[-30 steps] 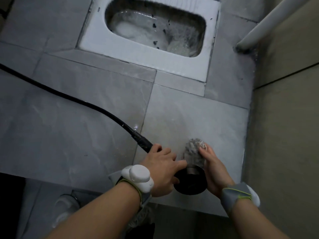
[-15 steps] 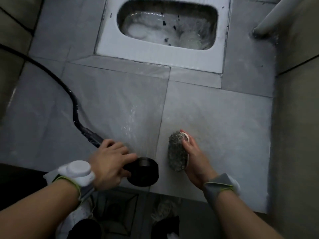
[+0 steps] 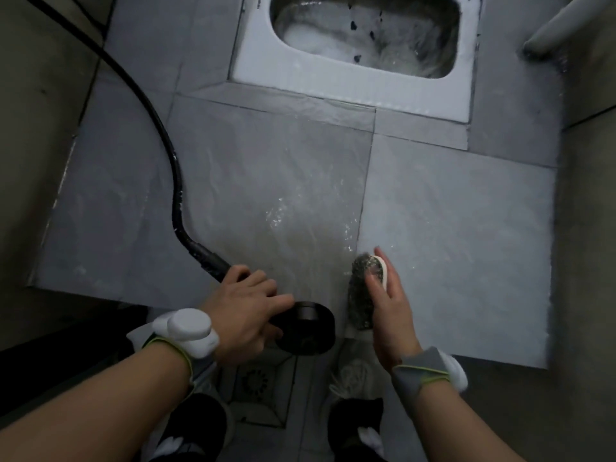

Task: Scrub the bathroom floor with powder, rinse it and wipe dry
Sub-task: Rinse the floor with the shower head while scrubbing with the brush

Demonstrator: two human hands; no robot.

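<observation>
**Rinse under way beside the scrub brush**

Since a second ago the shower head point(image 3: 305, 328) has swung left, away from the scrub brush point(image 3: 363, 291), and the two now sit apart instead of touching. Water glints on the grey floor tiles point(image 3: 266, 181) ahead of the nozzle, so the spray seems aimed at the floor; I judge this as the rinsing stage, with drying not yet begun.

Gripping the black handle, the left hand point(image 3: 248, 315) has its fingers curled round it, while the black hose point(image 3: 173, 181) arcs off to the upper left. Holding the brush on its edge against the tile, the right hand point(image 3: 390, 315) pinches it between thumb and nearly straight fingers laid along its white back.

Further ahead, the white squat pan point(image 3: 350, 85) holds foamy water with dark specks. A floor drain point(image 3: 256, 381) lies below the hands, near pale shoes point(image 3: 350, 371). A white pipe point(image 3: 566, 25) stands in the far right corner. The trailing hose could snag sweeps to the left.
</observation>
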